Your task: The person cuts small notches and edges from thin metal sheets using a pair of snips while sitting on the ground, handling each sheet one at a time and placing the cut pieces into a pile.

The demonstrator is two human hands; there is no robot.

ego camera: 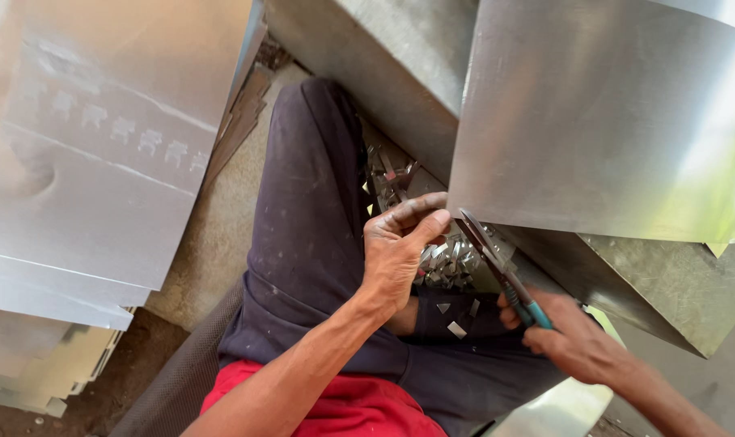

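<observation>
A large shiny metal sheet [594,113] fills the upper right, its lower left corner near my lap. My left hand [396,251] pinches that corner between thumb and fingers. My right hand [574,340] grips metal snips [497,263] with teal handles, and the blades meet the sheet's lower edge right beside my left thumb. Small metal offcuts [448,263] lie piled under the cut, between my hands. I sit with my leg in dark trousers [311,202] stretched out under the work.
A stack of shiny metal sheets [92,146] lies on the left. More grey sheets [383,57] lean behind the leg, and another [667,275] under the held sheet. Bare concrete floor [213,243] runs between the stack and my leg.
</observation>
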